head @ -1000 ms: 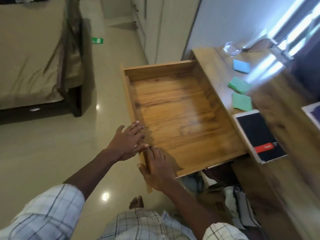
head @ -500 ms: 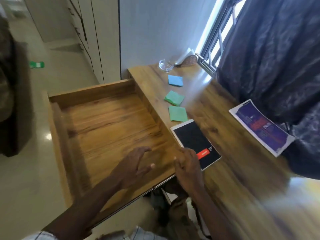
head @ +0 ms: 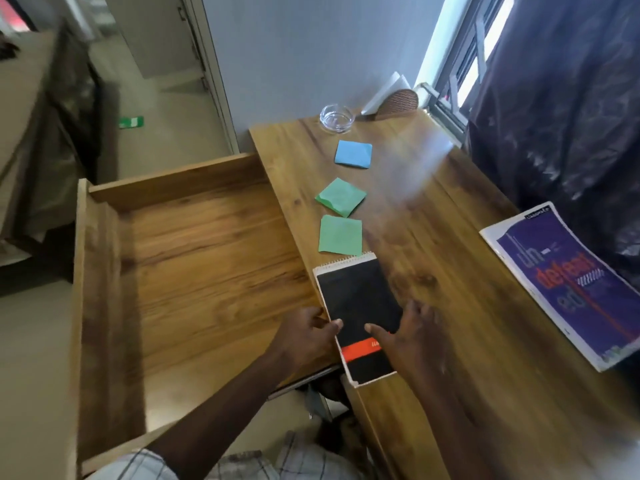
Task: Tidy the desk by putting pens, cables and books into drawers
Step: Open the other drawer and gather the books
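– Since we list from the fingers outward, what goes down first?

– Item one: right hand (head: 412, 336), fingers spread apart, thumb laid on the cover of the black notebook (head: 356, 303), clamped on nothing. Item two: left hand (head: 304, 336), thumb against the notebook's left edge, other fingers loosely bent and not closed round it, as far as we can see.

– Change since a second ago?

– Both hands were then at the drawer's front. Half a second ago the right hand had reached the notebook's near corner while the left hung over the drawer. Now they flank the notebook. We judge the opening step done and the first book about to be taken up.

– Location of the notebook?

– Flat on the desk (head: 433, 237), along its left edge, just beside the drawer (head: 173, 181), spiral end away from us.

– Containers and contents?

– One drawer, pulled well out, its bare wood bottom showing from wall to wall. One glass dish (head: 336, 117) at the desk's far end (contents, if any, we cannot tell).

– Still lying out?

– One purple book (head: 568, 282) at the desk's right edge, well apart from both hands. Beyond the notebook, in a row: near green square (head: 341, 235), far green square (head: 341, 195), blue square (head: 353, 154). We see no pens or cables.
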